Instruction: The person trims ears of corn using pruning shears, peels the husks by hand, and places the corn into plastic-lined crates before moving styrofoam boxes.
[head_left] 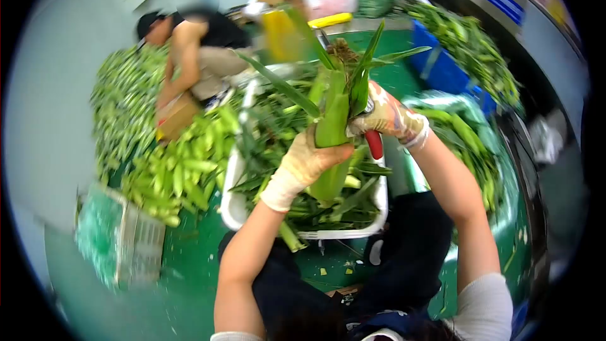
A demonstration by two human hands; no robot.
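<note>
An ear of corn in green husk [332,123] stands upright in front of me, with long leaves and a brown tuft at its top. My left hand [309,161], in a pale glove, is wrapped round its lower half. My right hand [388,113], in a patterned glove, is closed beside the upper husk around a tool whose red handle [374,144] sticks out below; the tool's other end is mostly hidden. Beneath the corn is a white tub [233,205] full of green husks and leaves [278,126].
Corn piles [183,170] lie left, near a crouching person [189,50] with a cardboard box [178,117]. A white crate [140,249] stands at lower left. On the right are a plastic-lined container of corn [467,136] and a blue bin [435,66]. Green floor [196,278] shows between.
</note>
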